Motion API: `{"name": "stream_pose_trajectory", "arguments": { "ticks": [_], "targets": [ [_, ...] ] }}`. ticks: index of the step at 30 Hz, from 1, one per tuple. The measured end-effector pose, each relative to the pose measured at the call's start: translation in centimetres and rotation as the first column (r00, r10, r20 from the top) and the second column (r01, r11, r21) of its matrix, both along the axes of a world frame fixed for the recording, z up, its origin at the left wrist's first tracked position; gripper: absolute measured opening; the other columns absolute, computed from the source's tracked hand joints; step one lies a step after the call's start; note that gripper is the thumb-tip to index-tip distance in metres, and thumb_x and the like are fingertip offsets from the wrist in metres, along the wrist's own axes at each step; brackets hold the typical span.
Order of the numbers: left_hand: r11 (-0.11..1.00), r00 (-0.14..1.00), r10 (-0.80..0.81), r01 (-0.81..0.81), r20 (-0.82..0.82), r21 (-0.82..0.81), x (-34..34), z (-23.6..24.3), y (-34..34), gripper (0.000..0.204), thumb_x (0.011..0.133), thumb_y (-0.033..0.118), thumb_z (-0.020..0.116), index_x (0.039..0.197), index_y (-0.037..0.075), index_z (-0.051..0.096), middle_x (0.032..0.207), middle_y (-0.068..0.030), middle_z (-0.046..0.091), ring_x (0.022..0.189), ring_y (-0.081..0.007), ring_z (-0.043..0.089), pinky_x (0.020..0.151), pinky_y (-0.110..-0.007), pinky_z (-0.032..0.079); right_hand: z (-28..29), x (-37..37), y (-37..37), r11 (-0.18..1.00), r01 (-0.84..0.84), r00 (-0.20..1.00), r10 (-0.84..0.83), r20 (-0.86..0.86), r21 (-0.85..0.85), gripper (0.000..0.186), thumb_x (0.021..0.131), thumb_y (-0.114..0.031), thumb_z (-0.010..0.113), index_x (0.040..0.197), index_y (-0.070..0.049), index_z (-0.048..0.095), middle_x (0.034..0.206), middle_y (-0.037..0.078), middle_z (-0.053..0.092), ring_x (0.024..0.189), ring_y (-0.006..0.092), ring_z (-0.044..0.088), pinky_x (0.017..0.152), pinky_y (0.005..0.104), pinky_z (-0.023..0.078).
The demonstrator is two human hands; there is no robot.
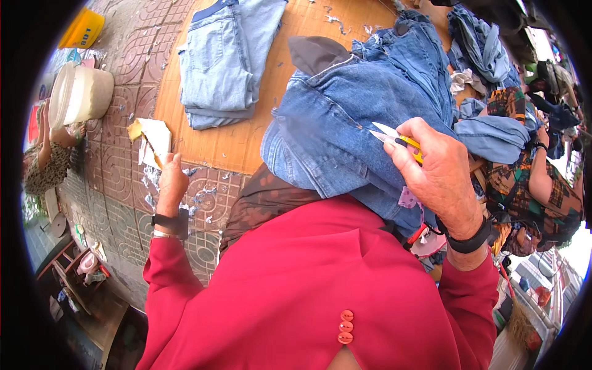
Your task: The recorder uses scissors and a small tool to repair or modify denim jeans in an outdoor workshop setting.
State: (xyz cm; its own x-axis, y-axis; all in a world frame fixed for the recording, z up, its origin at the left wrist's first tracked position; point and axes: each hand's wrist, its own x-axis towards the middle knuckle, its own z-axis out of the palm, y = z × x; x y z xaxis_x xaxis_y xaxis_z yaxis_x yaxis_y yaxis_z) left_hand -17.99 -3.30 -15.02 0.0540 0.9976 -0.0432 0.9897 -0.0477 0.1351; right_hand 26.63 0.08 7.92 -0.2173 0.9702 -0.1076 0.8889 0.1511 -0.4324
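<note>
My right hand [431, 163] is closed on thread snips [412, 147] with yellow handles. Their two pointed blades are apart, just above the blue denim garment [345, 117] draped over my lap and the table edge. A grey-brown piece of cloth [317, 54] shows at the garment's upper part. Out to the left, my left hand [172, 180] grips a flat white piece with a brownish-yellow edge [155, 139], which looks like card or paper; its exact kind is unclear. A folded pair of light blue jeans [222, 61] lies on the table between the two hands, farther off.
The wooden table [169, 105] carries thread scraps and more denim [478, 43] at the right. On the patterned tile floor [123, 176] lie lint bits, a white bucket [92, 92] and a yellow bucket [83, 29]. People sit at the far left and right; a broom [521, 320] stands lower right.
</note>
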Motion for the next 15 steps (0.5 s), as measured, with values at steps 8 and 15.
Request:
{"name": "stream_pose_trajectory", "arguments": {
  "ticks": [8,15],
  "targets": [
    [0.789,0.261,0.503,0.250,0.824,-0.561,12.8,11.6,6.9,0.036,0.091,0.030,0.051,0.110,0.001,0.057,0.104,-0.0066,0.061,0.092,-0.0126,0.056,0.081,-0.025,0.041,-0.2,-0.4,-0.4,0.998,0.043,0.999,-0.045,-0.030,-0.045,0.017,0.077,-0.016,0.066,0.084,-0.004,0.055,0.070,0.014,0.061,0.060,0.0305,0.060,0.051,0.0370,0.044],
    [0.678,0.290,0.464,0.493,0.837,-0.546,19.0,12.0,9.7,0.060,0.081,0.043,0.063,0.118,-0.004,0.051,0.107,-0.0060,0.058,0.101,-0.0134,0.050,0.086,-0.026,0.038,-1.2,-0.2,-1.7,0.989,0.128,0.985,-0.135,-0.105,-0.069,0.016,0.078,-0.018,0.066,0.084,-0.006,0.055,0.068,0.012,0.062,0.060,0.0288,0.062,0.052,0.0353,0.046]
  ]
}}
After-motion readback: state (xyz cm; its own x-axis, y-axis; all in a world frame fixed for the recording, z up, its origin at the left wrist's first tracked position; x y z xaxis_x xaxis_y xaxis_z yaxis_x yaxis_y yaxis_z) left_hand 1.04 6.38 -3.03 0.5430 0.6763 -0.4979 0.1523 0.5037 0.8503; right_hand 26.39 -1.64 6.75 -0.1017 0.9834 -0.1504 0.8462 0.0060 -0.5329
